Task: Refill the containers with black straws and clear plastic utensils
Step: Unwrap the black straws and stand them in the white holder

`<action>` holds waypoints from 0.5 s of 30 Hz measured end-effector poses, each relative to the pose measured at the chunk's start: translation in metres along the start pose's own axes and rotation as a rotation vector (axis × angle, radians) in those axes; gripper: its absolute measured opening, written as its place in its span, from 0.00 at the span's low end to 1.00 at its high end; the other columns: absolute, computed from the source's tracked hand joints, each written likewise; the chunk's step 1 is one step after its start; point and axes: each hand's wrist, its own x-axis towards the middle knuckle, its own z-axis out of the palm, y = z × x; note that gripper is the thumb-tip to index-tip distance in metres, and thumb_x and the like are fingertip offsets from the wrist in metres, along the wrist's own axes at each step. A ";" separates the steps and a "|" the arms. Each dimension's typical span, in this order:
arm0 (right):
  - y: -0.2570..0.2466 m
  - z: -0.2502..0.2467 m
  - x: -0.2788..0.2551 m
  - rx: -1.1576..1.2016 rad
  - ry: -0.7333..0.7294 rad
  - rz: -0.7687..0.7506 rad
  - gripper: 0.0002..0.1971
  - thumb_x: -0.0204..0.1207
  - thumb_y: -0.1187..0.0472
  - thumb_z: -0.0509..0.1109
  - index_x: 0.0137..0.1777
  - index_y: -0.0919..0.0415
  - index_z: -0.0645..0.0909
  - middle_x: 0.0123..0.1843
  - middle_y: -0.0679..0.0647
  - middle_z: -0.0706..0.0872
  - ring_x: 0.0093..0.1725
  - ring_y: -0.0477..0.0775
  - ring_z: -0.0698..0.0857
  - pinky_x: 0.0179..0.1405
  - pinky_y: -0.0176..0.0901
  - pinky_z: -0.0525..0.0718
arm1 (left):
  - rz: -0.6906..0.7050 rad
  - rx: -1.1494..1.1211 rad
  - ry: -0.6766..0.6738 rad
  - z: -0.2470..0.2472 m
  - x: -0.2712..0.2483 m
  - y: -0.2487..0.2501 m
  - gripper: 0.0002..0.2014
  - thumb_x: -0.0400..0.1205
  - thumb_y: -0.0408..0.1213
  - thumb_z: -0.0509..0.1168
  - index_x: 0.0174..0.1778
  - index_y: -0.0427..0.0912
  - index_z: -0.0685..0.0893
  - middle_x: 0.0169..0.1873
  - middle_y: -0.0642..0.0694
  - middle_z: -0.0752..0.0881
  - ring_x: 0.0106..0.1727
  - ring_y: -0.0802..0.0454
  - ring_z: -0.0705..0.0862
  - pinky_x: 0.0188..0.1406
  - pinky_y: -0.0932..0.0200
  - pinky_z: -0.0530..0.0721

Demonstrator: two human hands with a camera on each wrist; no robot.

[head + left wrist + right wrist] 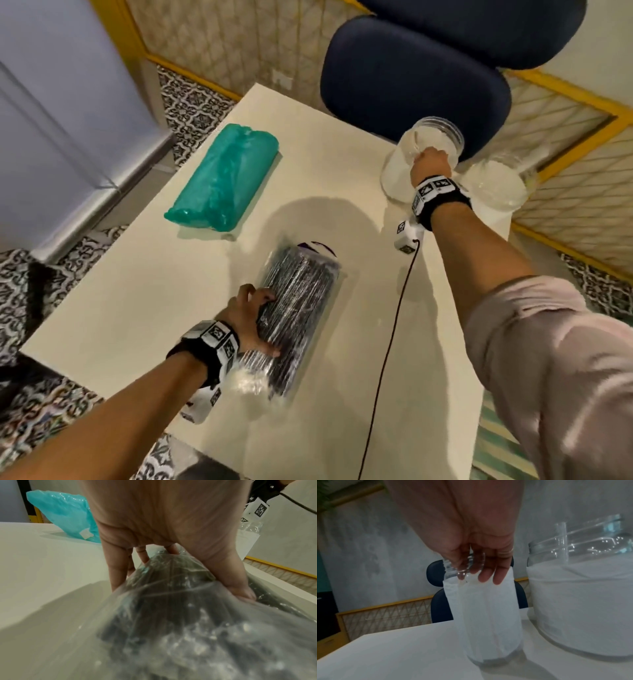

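Left hand: at lower centre of the head view, fingers and thumb are curled round the near end of the bag of black straws, seemingly to steady or lift it for opening.
Bag of black straws: laid flat on the white table; clear crinkled film over a dense dark bundle, still sealed as far as can be judged.
Teal bag: lying at upper left, well apart; contents hidden, possibly the utensils.
Right hand: at upper right, the rim of a paper-lined glass jar is pinched, fingers inside, probably so it can be drawn nearer.
Second jar: standing just beside, also white-lined.
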 end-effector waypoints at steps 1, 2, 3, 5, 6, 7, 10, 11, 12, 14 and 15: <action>0.002 0.001 0.000 -0.005 -0.011 -0.016 0.18 0.83 0.69 0.52 0.68 0.76 0.73 0.71 0.72 0.74 0.72 0.72 0.71 0.73 0.58 0.66 | 0.002 -0.007 -0.003 0.000 0.000 -0.001 0.56 0.47 0.62 0.80 0.70 0.61 0.58 0.72 0.45 0.57 0.66 0.39 0.72 0.66 0.44 0.78; 0.005 0.001 -0.005 -0.055 -0.019 -0.052 0.17 0.83 0.69 0.52 0.67 0.76 0.74 0.70 0.72 0.75 0.70 0.72 0.72 0.71 0.58 0.68 | 0.001 -0.017 -0.009 0.000 0.000 -0.001 0.56 0.47 0.62 0.79 0.70 0.61 0.59 0.71 0.45 0.57 0.66 0.39 0.72 0.66 0.43 0.78; 0.007 0.001 -0.015 -0.057 -0.011 -0.040 0.17 0.83 0.68 0.53 0.67 0.74 0.74 0.69 0.71 0.76 0.70 0.71 0.73 0.69 0.58 0.71 | 0.001 -0.023 -0.011 0.000 -0.001 -0.002 0.56 0.46 0.63 0.79 0.69 0.61 0.59 0.71 0.46 0.58 0.65 0.39 0.72 0.65 0.42 0.79; 0.008 0.002 -0.048 -0.032 -0.016 -0.005 0.17 0.83 0.64 0.54 0.67 0.70 0.75 0.69 0.69 0.77 0.68 0.69 0.76 0.66 0.56 0.75 | 0.009 -0.018 0.004 -0.001 -0.001 -0.001 0.56 0.47 0.63 0.80 0.69 0.61 0.59 0.70 0.45 0.60 0.65 0.39 0.73 0.64 0.42 0.79; 0.009 0.003 -0.072 -0.029 -0.031 -0.002 0.17 0.83 0.64 0.54 0.67 0.69 0.75 0.68 0.70 0.77 0.67 0.69 0.77 0.64 0.55 0.76 | 0.011 -0.020 0.008 -0.001 -0.002 0.000 0.55 0.47 0.62 0.80 0.69 0.60 0.59 0.70 0.45 0.61 0.65 0.39 0.73 0.64 0.42 0.79; 0.012 0.005 -0.097 -0.033 -0.047 -0.019 0.16 0.83 0.65 0.54 0.66 0.70 0.75 0.67 0.71 0.78 0.66 0.70 0.78 0.63 0.56 0.77 | 0.013 -0.027 0.009 -0.001 -0.002 0.000 0.55 0.48 0.61 0.81 0.70 0.60 0.59 0.70 0.44 0.60 0.66 0.39 0.73 0.65 0.43 0.79; 0.026 0.019 -0.180 -0.037 -0.081 -0.108 0.14 0.81 0.70 0.55 0.61 0.73 0.77 0.62 0.73 0.78 0.57 0.73 0.81 0.56 0.57 0.80 | 0.042 -0.044 0.031 0.002 -0.007 0.000 0.54 0.51 0.58 0.81 0.71 0.57 0.60 0.70 0.42 0.60 0.66 0.36 0.72 0.69 0.44 0.75; 0.032 0.023 -0.210 -0.033 -0.079 -0.127 0.13 0.80 0.70 0.56 0.59 0.72 0.78 0.59 0.73 0.79 0.53 0.73 0.82 0.52 0.57 0.80 | 0.061 -0.046 0.044 0.002 -0.009 0.000 0.53 0.52 0.59 0.81 0.71 0.56 0.61 0.70 0.42 0.61 0.66 0.36 0.73 0.70 0.43 0.75; 0.036 0.027 -0.240 -0.018 -0.076 -0.120 0.11 0.80 0.69 0.57 0.56 0.71 0.79 0.57 0.72 0.79 0.50 0.72 0.83 0.49 0.55 0.80 | 0.077 -0.052 0.055 0.002 -0.011 -0.001 0.52 0.52 0.59 0.80 0.70 0.56 0.62 0.70 0.41 0.61 0.65 0.35 0.74 0.70 0.42 0.75; 0.040 0.034 -0.300 0.015 -0.077 -0.082 0.09 0.79 0.68 0.59 0.52 0.68 0.79 0.52 0.69 0.80 0.46 0.70 0.83 0.44 0.51 0.80 | 0.097 -0.065 0.075 0.004 -0.014 -0.003 0.51 0.53 0.59 0.80 0.70 0.55 0.63 0.69 0.41 0.63 0.65 0.34 0.74 0.69 0.41 0.76; 0.041 0.037 -0.328 0.006 -0.074 -0.073 0.08 0.78 0.69 0.60 0.50 0.68 0.80 0.49 0.68 0.80 0.43 0.70 0.83 0.42 0.51 0.81 | 0.106 -0.065 0.084 0.005 -0.016 -0.004 0.50 0.54 0.59 0.80 0.71 0.55 0.62 0.69 0.41 0.63 0.66 0.34 0.74 0.68 0.41 0.77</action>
